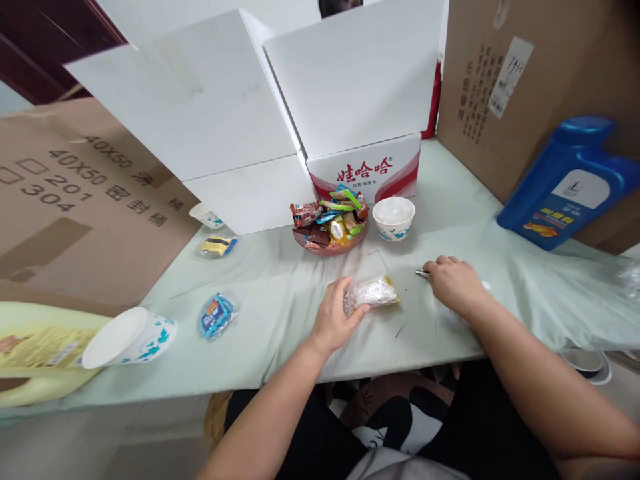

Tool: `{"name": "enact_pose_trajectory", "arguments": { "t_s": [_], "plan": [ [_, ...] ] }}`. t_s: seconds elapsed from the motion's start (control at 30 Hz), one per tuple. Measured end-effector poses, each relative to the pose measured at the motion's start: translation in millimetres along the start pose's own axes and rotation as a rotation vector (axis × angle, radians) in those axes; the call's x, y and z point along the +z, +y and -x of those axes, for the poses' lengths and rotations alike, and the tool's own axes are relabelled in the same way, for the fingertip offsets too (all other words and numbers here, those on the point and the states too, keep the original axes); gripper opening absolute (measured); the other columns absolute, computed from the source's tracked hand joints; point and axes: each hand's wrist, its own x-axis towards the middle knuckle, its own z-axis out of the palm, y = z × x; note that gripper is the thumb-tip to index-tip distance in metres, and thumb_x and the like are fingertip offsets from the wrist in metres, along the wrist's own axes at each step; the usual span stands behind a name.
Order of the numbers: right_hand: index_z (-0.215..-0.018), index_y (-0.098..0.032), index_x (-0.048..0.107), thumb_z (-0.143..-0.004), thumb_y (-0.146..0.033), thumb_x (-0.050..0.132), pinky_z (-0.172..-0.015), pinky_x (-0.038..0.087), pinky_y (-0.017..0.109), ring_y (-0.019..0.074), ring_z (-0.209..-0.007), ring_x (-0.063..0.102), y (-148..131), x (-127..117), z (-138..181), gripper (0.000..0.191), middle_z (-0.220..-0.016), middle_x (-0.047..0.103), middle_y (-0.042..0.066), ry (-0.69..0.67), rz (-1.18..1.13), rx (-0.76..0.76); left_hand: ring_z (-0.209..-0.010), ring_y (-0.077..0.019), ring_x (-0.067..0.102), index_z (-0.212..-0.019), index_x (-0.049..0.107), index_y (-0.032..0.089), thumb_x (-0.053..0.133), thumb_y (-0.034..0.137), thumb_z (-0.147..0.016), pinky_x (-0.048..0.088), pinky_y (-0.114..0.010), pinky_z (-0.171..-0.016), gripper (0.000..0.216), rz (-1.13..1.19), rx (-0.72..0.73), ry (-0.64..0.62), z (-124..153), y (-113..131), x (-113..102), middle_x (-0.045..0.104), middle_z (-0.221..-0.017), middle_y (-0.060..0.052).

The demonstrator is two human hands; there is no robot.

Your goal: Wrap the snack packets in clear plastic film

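My left hand (336, 317) is closed on the left end of a clear-wrapped yellow snack packet (374, 292) that lies on the pale green tablecloth (280, 293). My right hand (453, 283) rests knuckles-up to the right of the packet, fingers curled over a small metal tool (421, 273) whose tip pokes out at its left. Just beyond stand a red bowl heaped with wrapped sweets (330, 227) and a white paper bowl (394, 217).
An open white carton (360, 167) stands at the back, brown cardboard boxes (510, 87) at both sides. A blue jug (567, 183) leans at right. At left lie a tipped paper cup (131, 337), a blue snack packet (217, 315), a yellow one (219, 245) and a yellow bottle (35, 350).
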Motion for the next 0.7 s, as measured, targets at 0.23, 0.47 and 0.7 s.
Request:
{"name": "enact_pose_trajectory", "arguments": {
  "t_s": [0.23,0.47,0.7],
  "plan": [
    [-0.135,-0.014,0.048,-0.086,-0.040,0.062,-0.097,0.041,0.046,0.0307,-0.121,0.047,-44.0,12.5,18.7,0.057,-0.135,0.053,0.018,0.223,-0.452,-0.565,-0.108,-0.0209,0.060,-0.103,0.066,0.018,0.049,0.027,-0.095,0.049,-0.038,-0.096,0.020,0.200,0.117,-0.070,-2.4,11.4,1.6,0.067,-0.109,-0.010],
    [-0.089,-0.020,0.060,-0.092,-0.027,0.046,-0.076,0.047,0.033,0.0198,-0.081,0.061,-28.1,4.4,8.8,0.017,-0.087,0.067,0.007,0.464,-0.791,-0.135,-0.085,-0.0177,0.065,-0.091,0.070,0.016,0.053,0.043,-0.093,0.052,-0.030,-0.081,0.032,0.430,-0.291,0.318,-6.3,-9.8,-8.3,0.069,-0.088,-0.007],
    [-0.086,-0.021,0.055,-0.087,-0.040,0.051,-0.070,0.046,0.031,0.0169,-0.073,0.057,-10.1,5.2,0.9,0.019,-0.078,0.062,0.001,0.490,-1.105,0.120,-0.079,-0.0134,0.062,-0.086,0.070,0.017,0.073,0.040,-0.077,0.050,-0.026,-0.080,0.026,0.667,-0.376,0.522,-15.3,-28.7,-22.5,0.067,-0.083,-0.002]
  ]
}}
